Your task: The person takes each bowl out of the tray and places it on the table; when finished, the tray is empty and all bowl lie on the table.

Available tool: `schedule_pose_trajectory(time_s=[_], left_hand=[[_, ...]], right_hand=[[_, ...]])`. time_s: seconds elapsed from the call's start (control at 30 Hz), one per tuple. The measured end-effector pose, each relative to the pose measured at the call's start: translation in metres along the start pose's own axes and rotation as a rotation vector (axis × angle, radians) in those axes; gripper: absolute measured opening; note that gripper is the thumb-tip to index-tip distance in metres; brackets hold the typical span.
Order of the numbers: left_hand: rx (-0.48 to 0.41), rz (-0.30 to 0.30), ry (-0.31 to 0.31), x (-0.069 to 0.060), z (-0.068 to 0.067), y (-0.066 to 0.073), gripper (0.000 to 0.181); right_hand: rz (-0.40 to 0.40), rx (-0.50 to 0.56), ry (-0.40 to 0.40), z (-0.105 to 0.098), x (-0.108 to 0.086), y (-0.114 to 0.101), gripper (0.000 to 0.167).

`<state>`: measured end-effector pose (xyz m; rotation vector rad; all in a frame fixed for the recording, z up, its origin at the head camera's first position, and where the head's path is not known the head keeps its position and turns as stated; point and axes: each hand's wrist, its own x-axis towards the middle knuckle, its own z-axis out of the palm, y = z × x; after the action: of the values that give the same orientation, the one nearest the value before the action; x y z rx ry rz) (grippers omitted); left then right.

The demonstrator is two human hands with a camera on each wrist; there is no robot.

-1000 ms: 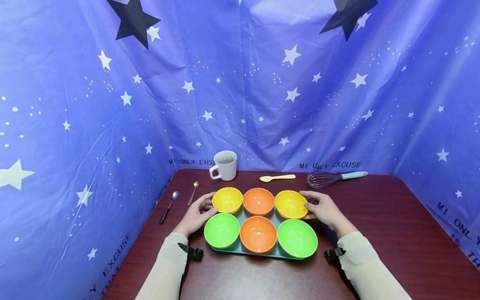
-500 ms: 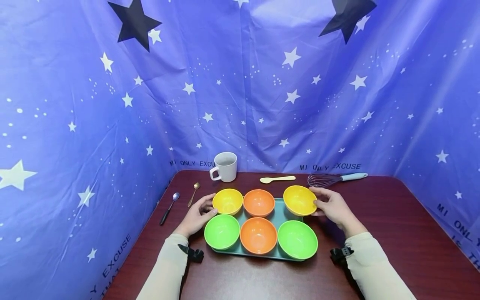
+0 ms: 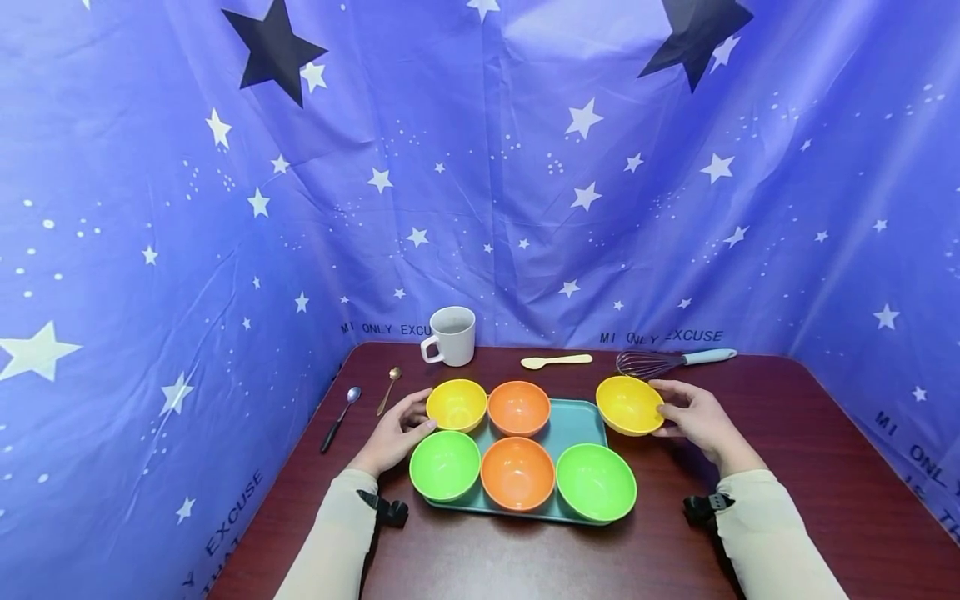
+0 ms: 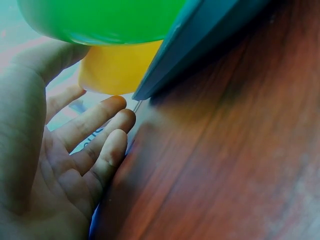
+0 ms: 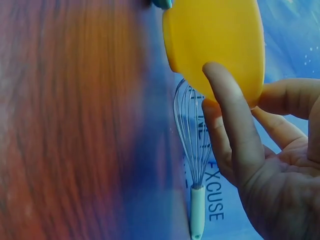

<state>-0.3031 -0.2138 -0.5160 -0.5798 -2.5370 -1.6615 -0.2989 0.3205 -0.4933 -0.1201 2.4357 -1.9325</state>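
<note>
In the head view my right hand (image 3: 701, 421) grips the right yellow bowl (image 3: 630, 406) by its right side, held just past the right edge of the teal tray (image 3: 573, 423). The right wrist view has my fingers and thumb round this bowl (image 5: 220, 45). My left hand (image 3: 393, 433) rests against the left yellow bowl (image 3: 456, 406), thumb in front and fingers loosely bent beside it; in the left wrist view the hand (image 4: 75, 165) lies next to that bowl (image 4: 117, 70). Two orange bowls (image 3: 518, 408) and two green bowls (image 3: 596, 482) stand on the tray.
Along the back of the table are a white mug (image 3: 453, 337), a cream spoon (image 3: 557, 361) and a whisk (image 3: 652, 362), which lies just behind the held bowl. A gold spoon (image 3: 388, 392) and a black-handled spoon (image 3: 341, 418) lie at the left.
The right yellow bowl has left its place beside the orange bowl and moved right with my right hand, past the tray's edge. My left hand has stayed put.
</note>
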Motion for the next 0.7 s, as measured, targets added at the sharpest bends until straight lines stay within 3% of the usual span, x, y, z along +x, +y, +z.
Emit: schedule_pose_trajectory(time_s=[0.3,0.7], left_hand=[[0.004,-0.010,0.005,0.0005,0.0005,-0.0002,0.059],[0.001,-0.001,-0.004,0.0010,0.0000,-0.0004,0.059]], right_hand=[[0.066,-0.017,-0.039,-0.0020,-0.0008,0.0067,0.055],[0.065,-0.046,-0.084,-0.0044,-0.0033,0.0037,0.055]])
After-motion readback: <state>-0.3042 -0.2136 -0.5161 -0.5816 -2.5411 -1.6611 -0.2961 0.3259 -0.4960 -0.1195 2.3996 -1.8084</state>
